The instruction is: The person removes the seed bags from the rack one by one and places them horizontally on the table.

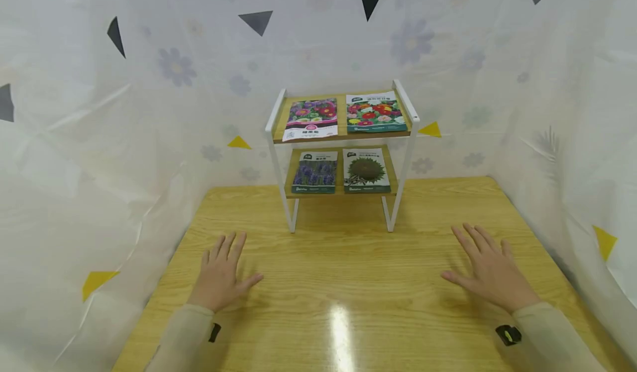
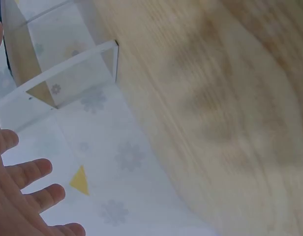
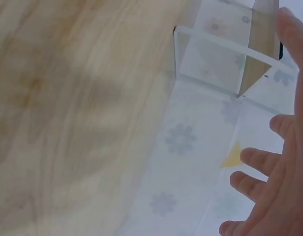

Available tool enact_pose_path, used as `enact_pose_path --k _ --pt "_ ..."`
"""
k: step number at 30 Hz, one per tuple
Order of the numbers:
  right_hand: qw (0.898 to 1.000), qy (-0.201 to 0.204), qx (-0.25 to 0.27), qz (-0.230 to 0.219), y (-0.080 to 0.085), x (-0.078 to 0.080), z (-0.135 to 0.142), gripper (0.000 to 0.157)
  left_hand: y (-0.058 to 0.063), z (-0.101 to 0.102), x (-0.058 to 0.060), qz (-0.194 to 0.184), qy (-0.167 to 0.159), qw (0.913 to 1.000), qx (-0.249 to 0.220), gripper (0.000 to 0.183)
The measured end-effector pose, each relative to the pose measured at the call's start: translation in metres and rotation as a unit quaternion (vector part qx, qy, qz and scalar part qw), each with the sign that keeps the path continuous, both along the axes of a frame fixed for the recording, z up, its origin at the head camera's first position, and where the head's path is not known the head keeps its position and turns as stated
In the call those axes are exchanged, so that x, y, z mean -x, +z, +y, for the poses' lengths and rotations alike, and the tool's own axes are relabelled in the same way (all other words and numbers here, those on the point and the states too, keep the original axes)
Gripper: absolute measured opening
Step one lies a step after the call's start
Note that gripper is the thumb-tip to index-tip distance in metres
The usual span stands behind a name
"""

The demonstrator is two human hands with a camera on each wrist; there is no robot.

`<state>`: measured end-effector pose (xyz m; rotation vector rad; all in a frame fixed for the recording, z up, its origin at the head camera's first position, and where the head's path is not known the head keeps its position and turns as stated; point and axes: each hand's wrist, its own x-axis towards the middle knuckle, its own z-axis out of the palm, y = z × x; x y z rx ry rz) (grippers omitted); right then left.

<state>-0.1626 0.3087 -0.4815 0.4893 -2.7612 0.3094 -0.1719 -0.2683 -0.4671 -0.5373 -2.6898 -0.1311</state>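
Note:
My left hand (image 1: 219, 275) hovers over the left part of the table with fingers spread and nothing in it. On the right side, my right hand (image 1: 490, 270) is held the same way, palm down and bare. Between and beyond them stands a small two-tier rack (image 1: 343, 136) with white legs and wooden shelves. Its top shelf bears a pink-and-white flower seed packet (image 1: 312, 119) on the left and a packet with mixed bright blooms (image 1: 375, 112) on the right. Below lie a lavender packet (image 1: 315, 172) and a sunflower packet (image 1: 366, 171).
The wooden table (image 1: 343, 267) carries the rack near its back edge. A pale flower-printed sheet (image 1: 318, 46) hangs behind and along both sides, with black, grey and yellow triangles on it. A bright light reflection lies on the table's front middle.

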Motion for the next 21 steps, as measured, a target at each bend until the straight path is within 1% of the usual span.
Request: enact_pose_path --k 7,12,18,21 --pt "1.000 0.020 0.000 0.024 0.013 0.010 -0.009 0.102 0.013 0.004 0.006 0.015 -0.014 0.9998 0.008 0.098" --pt "0.998 0.036 -0.008 0.043 0.024 0.015 -0.015 0.102 0.023 0.009 0.009 0.014 -0.023 0.9996 0.013 0.099" --pt "0.994 0.061 -0.027 0.087 0.043 0.022 -0.025 0.100 0.036 0.015 0.013 0.019 -0.037 0.9989 0.023 0.100" --pt "0.993 0.067 -0.028 0.091 0.053 0.025 -0.032 0.100 0.043 0.017 0.015 0.027 -0.042 0.9983 0.030 0.100"
